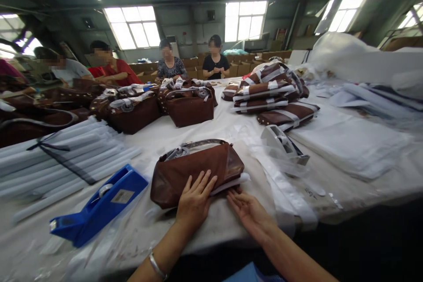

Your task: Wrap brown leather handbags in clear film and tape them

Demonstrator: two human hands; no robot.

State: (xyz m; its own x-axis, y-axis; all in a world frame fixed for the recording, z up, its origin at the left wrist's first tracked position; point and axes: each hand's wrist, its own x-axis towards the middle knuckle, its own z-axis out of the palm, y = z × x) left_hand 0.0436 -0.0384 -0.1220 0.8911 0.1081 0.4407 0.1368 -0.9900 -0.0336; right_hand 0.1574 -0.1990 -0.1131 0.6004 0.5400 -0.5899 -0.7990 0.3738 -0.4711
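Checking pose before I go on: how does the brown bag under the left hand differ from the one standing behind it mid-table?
The near bag appears to lie on its side; the rear bag stands upright. The left hand rests on the near bag; no hand shows on the rear bag. White material pokes out along the near bag's lower right edge; none shows beneath the rear bag. Both are brown.

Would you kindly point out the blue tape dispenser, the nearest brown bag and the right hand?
Blue tape dispenser (98,212), head view: side of its body.
Nearest brown bag (194,162), head view: its broad brown side.
Right hand (247,211), head view: middle of the hand.
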